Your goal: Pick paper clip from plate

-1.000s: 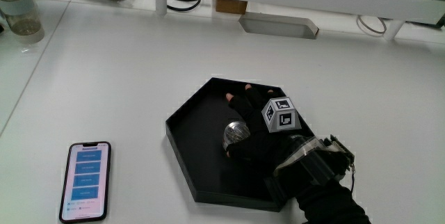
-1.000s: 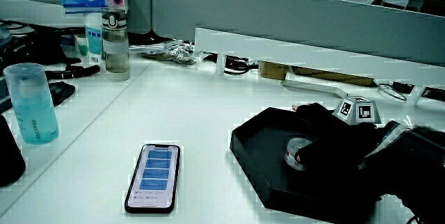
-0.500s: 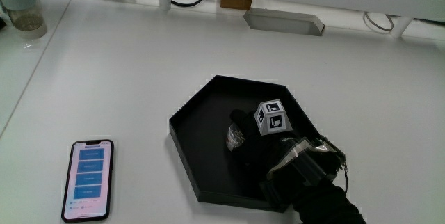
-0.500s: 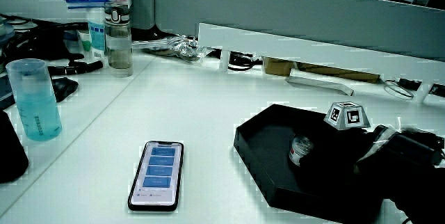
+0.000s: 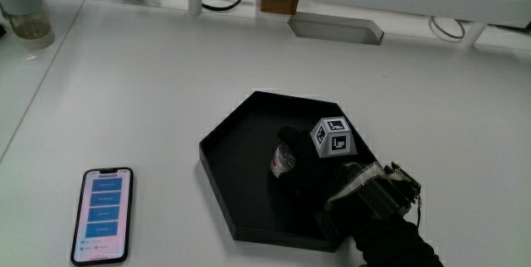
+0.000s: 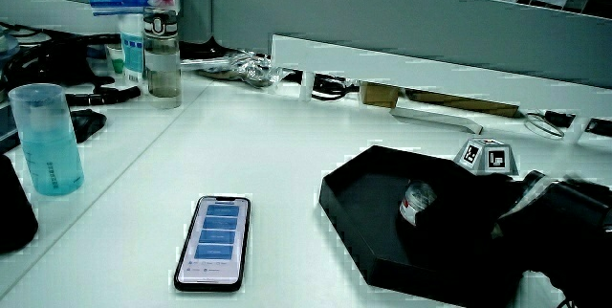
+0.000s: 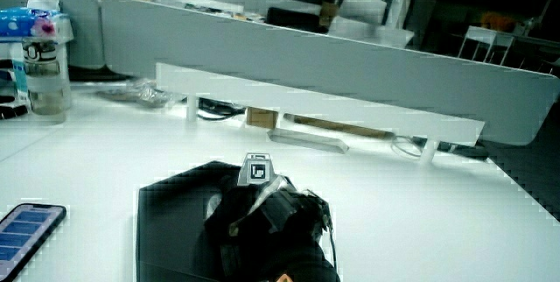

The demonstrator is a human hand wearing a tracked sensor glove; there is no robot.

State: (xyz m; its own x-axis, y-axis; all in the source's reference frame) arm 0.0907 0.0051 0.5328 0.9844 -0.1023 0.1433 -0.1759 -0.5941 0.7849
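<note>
we see the hand (image 5: pixel 311 172) inside the black hexagonal plate (image 5: pixel 228 172), fingers now curled around a small silvery object (image 5: pixel 283 161), presumably the clip; a second ago they lay spread flat over it. it looks tipped up off the plate floor, so we judge the grasp made and the lift beginning

Even overhead light brightens the white table (image 5: pixel 166 93); the black plate (image 5: pixel 228 163) stays dark inside, shadows faint.
</note>
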